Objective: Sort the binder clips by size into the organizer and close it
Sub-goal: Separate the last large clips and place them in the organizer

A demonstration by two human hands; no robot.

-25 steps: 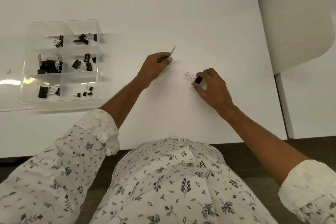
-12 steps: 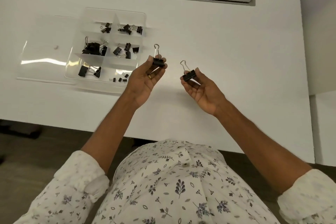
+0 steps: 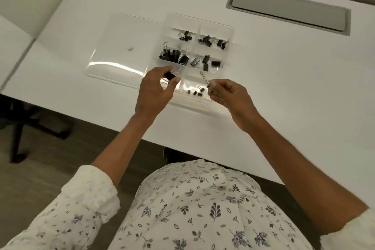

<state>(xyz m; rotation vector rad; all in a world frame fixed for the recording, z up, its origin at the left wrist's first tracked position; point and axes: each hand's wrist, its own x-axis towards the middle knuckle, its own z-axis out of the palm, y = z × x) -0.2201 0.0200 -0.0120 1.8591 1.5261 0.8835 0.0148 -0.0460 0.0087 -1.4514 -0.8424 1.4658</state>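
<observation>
Nearest, two forearms reach out from rolled patterned sleeves (image 3: 89,193) over the edge of the white table (image 3: 284,87). The left hand (image 3: 154,91) pinches a large binder clip (image 3: 170,76) by its black body between thumb and fingertips, with the wire handles pointing away, probably so it can drop cleanly. The right hand (image 3: 229,95) pinches a second clip (image 3: 204,79), its body mostly hidden in the fingers and only the wire handles sticking out. Both hover over the near row of the clear organizer (image 3: 231,32), likely to compare sizes with what lies inside. Just below and between the grips sit the tiniest clips (image 3: 195,92). Directly beyond the left grip is the pile of large clips (image 3: 172,56), which looks like the match for that hand's load. Beyond the right grip lie medium clips (image 3: 205,62), with smaller ones farther on. The lid (image 3: 113,50) lies flat and open, left of the left grip, so closing has not begun. Farthest, right of both grips, is a grey hatch (image 3: 288,9).
</observation>
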